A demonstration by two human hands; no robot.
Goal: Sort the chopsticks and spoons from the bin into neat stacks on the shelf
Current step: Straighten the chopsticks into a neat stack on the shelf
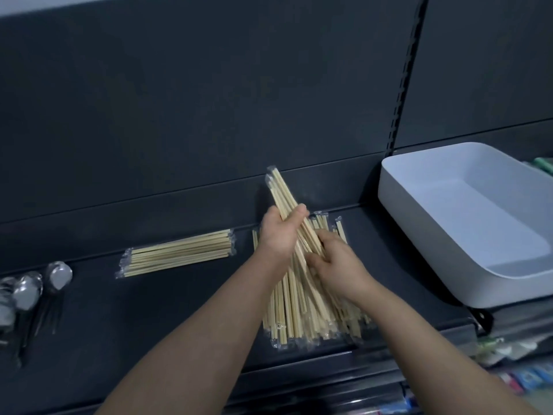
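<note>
left hand (279,232) grasps bundle (281,190) left of bin (434,250) | right hand (338,265) clasps it lower | pile (299,319) beneath | spoons (28,290) far left

Pale wooden chopsticks (179,253) lie in clear glossy plastic sleeves; the spoons (28,290) are shiny metal, the bin (419,223) smooth white plastic, the shelf (149,310) matt dark metal.

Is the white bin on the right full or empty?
Empty, as far as visible: the white bin shows only its bare floor and walls; nothing lies inside.
</note>
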